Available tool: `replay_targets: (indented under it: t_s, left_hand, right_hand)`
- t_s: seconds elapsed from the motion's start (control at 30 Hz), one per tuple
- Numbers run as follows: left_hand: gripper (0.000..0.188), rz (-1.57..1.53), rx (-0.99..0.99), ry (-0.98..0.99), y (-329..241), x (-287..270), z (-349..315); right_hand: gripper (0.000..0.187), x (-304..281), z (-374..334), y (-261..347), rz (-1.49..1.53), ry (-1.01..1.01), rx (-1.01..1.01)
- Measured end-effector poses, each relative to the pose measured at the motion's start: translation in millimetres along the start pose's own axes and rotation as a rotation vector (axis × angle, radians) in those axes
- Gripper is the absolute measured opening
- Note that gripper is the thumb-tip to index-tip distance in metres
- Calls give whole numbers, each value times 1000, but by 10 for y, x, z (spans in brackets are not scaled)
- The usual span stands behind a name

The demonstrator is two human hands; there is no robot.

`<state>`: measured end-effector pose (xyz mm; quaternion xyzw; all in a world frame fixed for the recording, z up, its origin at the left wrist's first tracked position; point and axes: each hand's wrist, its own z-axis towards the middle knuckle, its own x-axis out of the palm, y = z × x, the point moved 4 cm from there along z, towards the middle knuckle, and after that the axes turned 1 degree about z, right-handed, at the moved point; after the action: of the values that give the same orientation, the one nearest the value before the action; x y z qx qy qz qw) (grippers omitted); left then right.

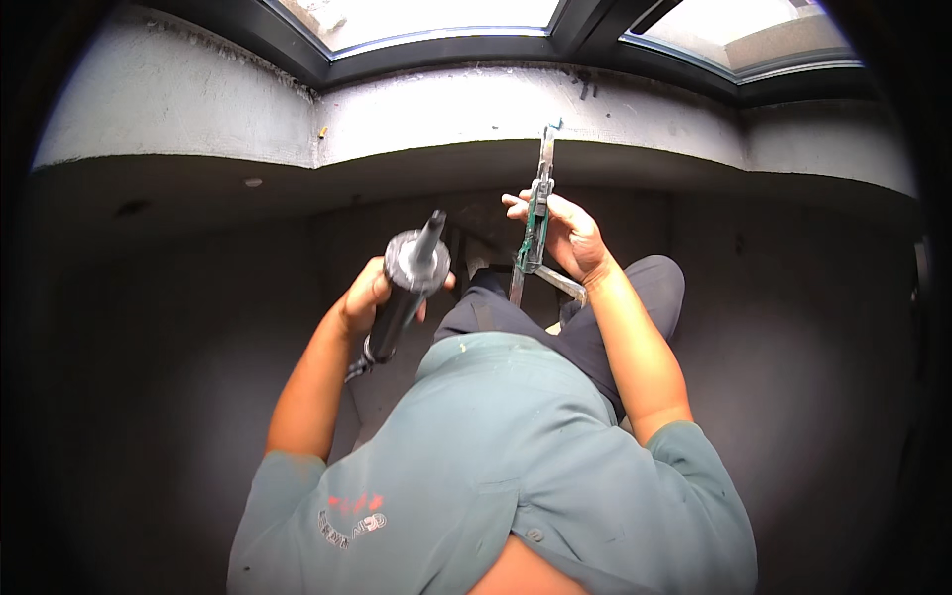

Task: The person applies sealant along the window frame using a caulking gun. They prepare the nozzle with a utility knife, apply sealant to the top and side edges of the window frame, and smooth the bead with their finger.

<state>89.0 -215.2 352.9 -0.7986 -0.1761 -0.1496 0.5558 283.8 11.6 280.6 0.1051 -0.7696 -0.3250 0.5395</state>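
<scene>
My left hand (367, 295) is wrapped round a dark sealant tube (399, 315), held tilted with its pale end ring and grey-black nozzle (428, 241) pointing up and away from me. Some fingertips show past its right side. In my right hand (575, 238) is a slim green and bare-metal caulking gun (536, 223), its long narrow body upright and its lever slanting down beside my wrist. The fingers close around its middle, partly hidden behind it. Tube and gun are apart, both in front of my lap.
A pale concrete sill (426, 114) crosses ahead, under dark window frames (436, 55). The gun's upper end overlaps the sill in view. My bent knee (654, 288) rises at the right. The floor and lower wall are dark, with little detail.
</scene>
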Motion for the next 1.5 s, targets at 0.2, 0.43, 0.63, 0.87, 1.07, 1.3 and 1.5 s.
replay_targets:
  t_s: [0.2,0.43,0.63,0.87,1.07,1.3,1.5]
  left_hand:
    - [99,11,35,158,-305,121,474]
    - [79,37,-11,251,-349,405,989]
    - [76,37,-47,329,-297,468,1062]
    - [81,25,-55,355,-181,528,1060]
    - [113,22,-59,225,-223,368,975]
    - [112,94,17,151,-187,193,712]
    - [115,74,-1,28,-75,182,515]
  right_hand:
    - [43,545,-217,286,-45,17,-25]
    - [35,591,-341,399,-204,-214,0]
    - [43,609,-463,303,-397,-230,-87]
    - [59,406,-557,188,-93,-278,31]
    - [91,140,-757,641,474,-241,-321]
    - [94,-98,-725,707,456,-273,-424]
    - [83,-1126,-91,501,-304,-337,-432]
